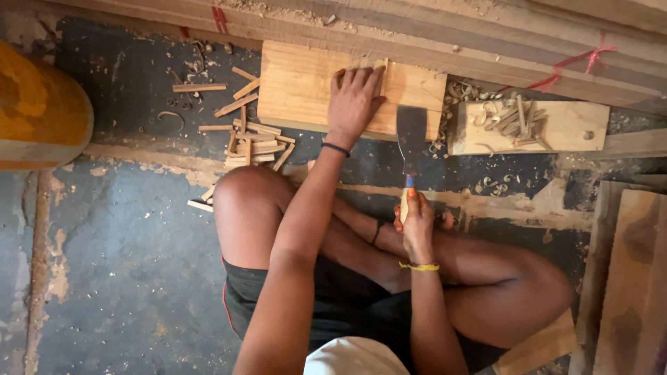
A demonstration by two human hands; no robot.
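**Wooden board pinned flat on the floor, cleaver held beside it**

Wooden board [306, 87], pale and rectangular, lies flat on the dark floor [132, 278] just in front of the seated person's crossed legs, its far edge against a stack of long planks [486, 42] bound with red string.

Left hand [354, 101]: palm down on the board's right half, fingers spread and pressing; fingertips touch a thin wood strip [382, 73] that stands on end at the board's upper edge. No closed grip here, the hand lies open on the wood. Dark band on the wrist.

Right hand [417, 222]: grip wrapped tight around the pale handle of a cleaver [411, 135]. Broad dark blade points away from the body, its tip touching or overlapping the board's right corner; cannot tell whether the edge bites into wood. Yellow band on the wrist.

Around:
- Heap of split sticks [250, 139] on the floor left of the board, a few strays nearer the knee.
- Smaller pale block [556, 128] to the right of the blade, carrying slivers and curled shavings [517, 118]; more curls scattered on the floor between block and board.
- Rounded yellow object [38, 107] at far left edge, partly out of frame.
- More boards [629, 278] stacked at lower right.
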